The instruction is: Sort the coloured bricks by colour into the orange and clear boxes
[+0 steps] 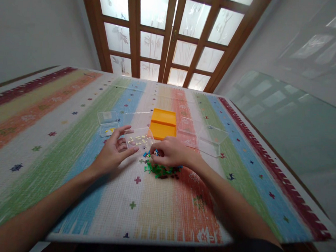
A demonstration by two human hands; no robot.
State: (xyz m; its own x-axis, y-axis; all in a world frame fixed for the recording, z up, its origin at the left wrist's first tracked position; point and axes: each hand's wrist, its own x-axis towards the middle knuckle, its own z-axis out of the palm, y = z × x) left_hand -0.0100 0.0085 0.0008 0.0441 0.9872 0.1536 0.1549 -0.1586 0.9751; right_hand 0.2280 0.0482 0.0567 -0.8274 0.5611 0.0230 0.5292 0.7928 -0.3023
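My left hand (116, 148) is held with its fingers apart beside a clear plastic box (129, 132) and grips nothing that I can see. Pale yellow small pieces (139, 140) lie scattered in that box. Over a pile of tiny building bricks (160, 170), mostly green with some blue and brown, my right hand (171, 151) is bent down with its fingertips pinched together. Whatever sits between those fingertips is too small or hidden to name. Part of the pile is covered by the right hand.
An open orange case (163, 130) lies behind the pile. To the left stands a small clear box (107, 130) with bright yellow pieces in it. Open clear boxes (209, 147) are on the right. A striped tablecloth (89, 197) covers the table; glazed wooden doors (167, 35) stand beyond.
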